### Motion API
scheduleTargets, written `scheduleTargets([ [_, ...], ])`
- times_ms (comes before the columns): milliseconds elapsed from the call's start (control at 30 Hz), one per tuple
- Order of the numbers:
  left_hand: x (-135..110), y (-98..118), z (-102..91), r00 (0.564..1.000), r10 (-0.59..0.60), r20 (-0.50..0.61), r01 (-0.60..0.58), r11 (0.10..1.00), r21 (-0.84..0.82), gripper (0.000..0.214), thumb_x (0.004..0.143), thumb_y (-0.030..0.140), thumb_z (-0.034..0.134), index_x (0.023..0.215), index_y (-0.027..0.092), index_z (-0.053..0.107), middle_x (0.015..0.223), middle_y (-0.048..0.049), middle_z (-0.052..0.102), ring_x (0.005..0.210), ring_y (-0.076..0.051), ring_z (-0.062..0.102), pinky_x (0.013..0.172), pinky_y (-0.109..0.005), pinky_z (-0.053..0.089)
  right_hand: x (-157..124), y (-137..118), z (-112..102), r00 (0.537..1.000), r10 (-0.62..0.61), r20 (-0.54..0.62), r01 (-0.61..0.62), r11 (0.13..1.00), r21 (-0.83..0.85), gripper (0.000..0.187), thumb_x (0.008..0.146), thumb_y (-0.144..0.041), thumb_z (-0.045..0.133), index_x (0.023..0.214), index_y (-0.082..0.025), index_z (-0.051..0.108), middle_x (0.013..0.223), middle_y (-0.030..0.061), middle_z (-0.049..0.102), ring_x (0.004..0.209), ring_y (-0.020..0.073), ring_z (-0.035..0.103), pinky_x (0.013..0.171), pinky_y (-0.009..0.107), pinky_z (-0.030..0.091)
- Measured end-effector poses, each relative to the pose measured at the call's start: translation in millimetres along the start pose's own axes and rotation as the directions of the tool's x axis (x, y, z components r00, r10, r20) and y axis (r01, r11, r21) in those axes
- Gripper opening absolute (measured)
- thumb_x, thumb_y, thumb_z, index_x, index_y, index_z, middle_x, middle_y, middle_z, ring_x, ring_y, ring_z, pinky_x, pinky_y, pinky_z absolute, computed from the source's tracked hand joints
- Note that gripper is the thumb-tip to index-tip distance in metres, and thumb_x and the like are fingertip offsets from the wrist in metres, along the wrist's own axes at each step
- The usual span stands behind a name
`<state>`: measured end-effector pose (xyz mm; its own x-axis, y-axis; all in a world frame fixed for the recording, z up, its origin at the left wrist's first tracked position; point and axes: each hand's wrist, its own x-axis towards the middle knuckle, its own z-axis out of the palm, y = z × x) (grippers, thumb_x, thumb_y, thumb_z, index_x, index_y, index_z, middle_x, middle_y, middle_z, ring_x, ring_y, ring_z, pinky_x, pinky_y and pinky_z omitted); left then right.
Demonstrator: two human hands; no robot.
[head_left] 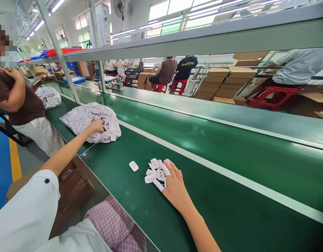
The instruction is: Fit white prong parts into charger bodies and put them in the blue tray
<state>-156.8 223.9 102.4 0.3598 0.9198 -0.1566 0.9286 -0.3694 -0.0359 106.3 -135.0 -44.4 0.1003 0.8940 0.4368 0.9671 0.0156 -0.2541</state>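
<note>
My left hand (97, 126) reaches into an open clear plastic bag (69, 117) full of small white printed pieces; its fingertips are hidden among them, so their grip does not show. On the green belt, my right hand (174, 182) rests at the right side of a small pile of white rounded tags (153, 171) with dark print. White covers sit on some of its fingertips. Thumb and fingers are spread apart around the pile's edge, touching tags. One single white tag (133, 166) lies flat, apart from the pile, on its left.
A white strip (193, 152) runs along the green belt (156, 217). Farther left lies another filled plastic bag (48, 97), beside a standing person (22, 94). A metal shelf frame (177, 47) crosses above. Below the left arm are brown cardboard boxes (74, 185).
</note>
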Motion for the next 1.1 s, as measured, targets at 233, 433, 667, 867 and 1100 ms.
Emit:
scheduleTargets([
  [233, -10, -6, 9.5, 0.991, -0.006, -0.135, 0.007, 1.000, 0.009, 0.044, 0.091, 0.038, 0.061, 0.129, 0.019, 0.050, 0.129, -0.0106, 0.052, 0.110, -0.026, 0.056, 0.091, -0.047, 0.052, 0, 1, 0, 1.000, -0.019, -0.006, 0.019, 1.000, 0.025, 0.021, 0.092, -0.032, 0.047, 0.080, -0.018, 0.059, 0.147, 0.0184, 0.040, 0.141, 0.0400, 0.026, 0.106, 0.068, 0.031],
  [433, -10, -10, 12.9, 0.982, -0.052, -0.179, 0.052, 0.999, -0.001, 0.045, 0.091, 0.042, 0.059, 0.129, 0.019, 0.049, 0.128, -0.0108, 0.052, 0.110, -0.026, 0.056, 0.092, -0.047, 0.050, 0, 0, -1, 1.000, -0.022, -0.020, 0.023, 0.999, 0.033, 0.026, 0.092, -0.035, 0.047, 0.075, -0.018, 0.057, 0.146, 0.0190, 0.040, 0.140, 0.0410, 0.026, 0.105, 0.068, 0.032],
  [667, -8, -1, 9.8, 0.996, -0.006, -0.087, 0.009, 0.999, 0.041, 0.042, 0.091, 0.036, 0.061, 0.127, 0.018, 0.051, 0.127, -0.0106, 0.054, 0.109, -0.025, 0.058, 0.090, -0.046, 0.052, -1, 3, 3, 1.000, -0.020, -0.002, 0.020, 0.999, -0.028, 0.019, 0.091, -0.030, 0.048, 0.079, -0.018, 0.057, 0.147, 0.0166, 0.040, 0.141, 0.0385, 0.025, 0.106, 0.065, 0.034],
  [867, -13, 1, 10.4, 0.991, 0.020, -0.133, -0.015, 0.999, 0.039, 0.042, 0.091, 0.036, 0.060, 0.128, 0.018, 0.051, 0.128, -0.0108, 0.053, 0.110, -0.026, 0.057, 0.091, -0.047, 0.052, -1, 3, 3, 0.999, -0.039, -0.026, 0.039, 0.999, 0.006, 0.022, 0.092, -0.034, 0.046, 0.094, -0.017, 0.061, 0.146, 0.0181, 0.041, 0.141, 0.0385, 0.026, 0.106, 0.065, 0.032],
  [1100, -17, -6, 12.9, 0.977, 0.013, -0.214, -0.022, 0.999, -0.041, 0.042, 0.091, 0.038, 0.060, 0.127, 0.019, 0.051, 0.129, -0.0108, 0.052, 0.110, -0.026, 0.056, 0.092, -0.047, 0.051, 0, 0, 1, 0.998, -0.040, -0.043, 0.041, 0.999, 0.029, 0.023, 0.093, -0.034, 0.045, 0.095, -0.018, 0.062, 0.145, 0.0179, 0.042, 0.140, 0.0390, 0.028, 0.105, 0.067, 0.032],
])
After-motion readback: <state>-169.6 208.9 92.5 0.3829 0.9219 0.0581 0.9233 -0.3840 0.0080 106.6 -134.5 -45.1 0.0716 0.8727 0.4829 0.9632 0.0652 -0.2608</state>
